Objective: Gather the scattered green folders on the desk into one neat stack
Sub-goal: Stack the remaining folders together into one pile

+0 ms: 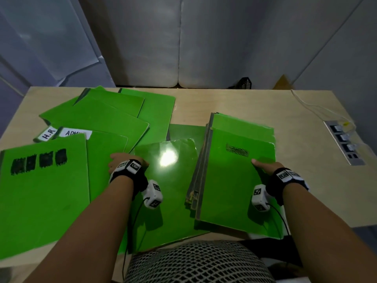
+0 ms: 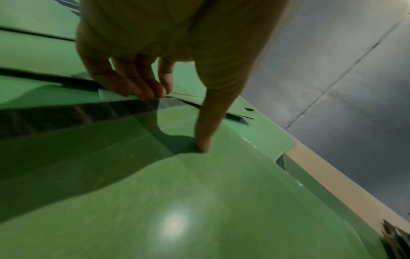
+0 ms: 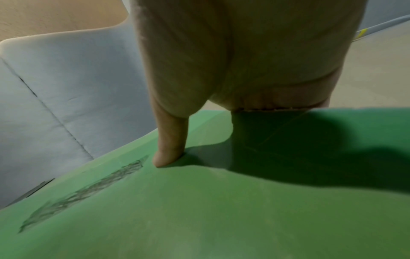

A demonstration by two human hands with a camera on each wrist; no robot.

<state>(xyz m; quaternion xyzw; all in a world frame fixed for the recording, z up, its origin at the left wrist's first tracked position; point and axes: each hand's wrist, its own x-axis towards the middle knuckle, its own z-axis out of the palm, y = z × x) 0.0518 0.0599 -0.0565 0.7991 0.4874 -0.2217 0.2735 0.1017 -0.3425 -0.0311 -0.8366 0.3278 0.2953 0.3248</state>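
A stack of green folders [image 1: 234,176] lies at the right of the desk [image 1: 234,103]. My right hand [image 1: 263,164] grips its right edge. The thumb [image 3: 168,157] presses on the top folder [image 3: 199,210] beside a scribbled patch, and the fingers are hidden below. My left hand [image 1: 124,162] holds the left edge of a glossy green folder [image 1: 167,180] in the middle. There the thumb [image 2: 203,140] is on top and the fingers [image 2: 137,87] curl under the edge of that folder [image 2: 199,201]. More green folders [image 1: 91,119] lie fanned over the left half, one with black scribbles [image 1: 44,190].
White labels reading H.R [image 1: 46,134] and ADMIN [image 1: 75,132] stick out among the left folders. A socket strip [image 1: 344,141] and a white cable [image 1: 318,111] sit at the desk's right side. Behind the desk stands a black basket [image 1: 245,82]. My patterned clothing [image 1: 200,262] touches the near edge.
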